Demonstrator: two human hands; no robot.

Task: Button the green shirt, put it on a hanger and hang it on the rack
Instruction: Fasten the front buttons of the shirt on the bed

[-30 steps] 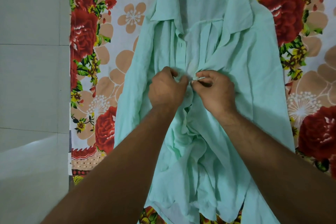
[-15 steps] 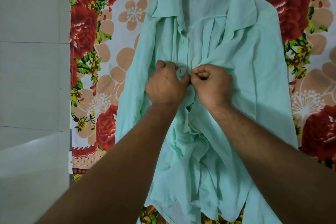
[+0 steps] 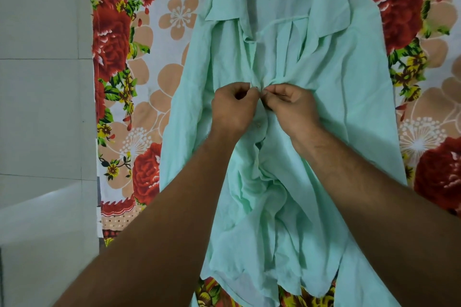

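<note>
The pale green shirt (image 3: 349, 97) lies face up on a flowered bedsheet, collar at the top, with a small white label inside the neck. Its front is open and rumpled below the chest. My left hand (image 3: 233, 108) pinches the left placket edge at mid-chest. My right hand (image 3: 291, 107) pinches the right edge against it, fingertips of both hands meeting. Just below the hands a closed button (image 3: 259, 123) shows on the placket. No hanger or rack is in view.
The flowered bedsheet (image 3: 139, 97) with red and peach blooms covers the bed under the shirt. Along the left runs a pale tiled floor (image 3: 42, 107), with the bed's edge near the sheet's left border.
Both hands have shifted slightly up the placket, toward the collar, still pinching the two shirt edges together. A button now shows below them.
</note>
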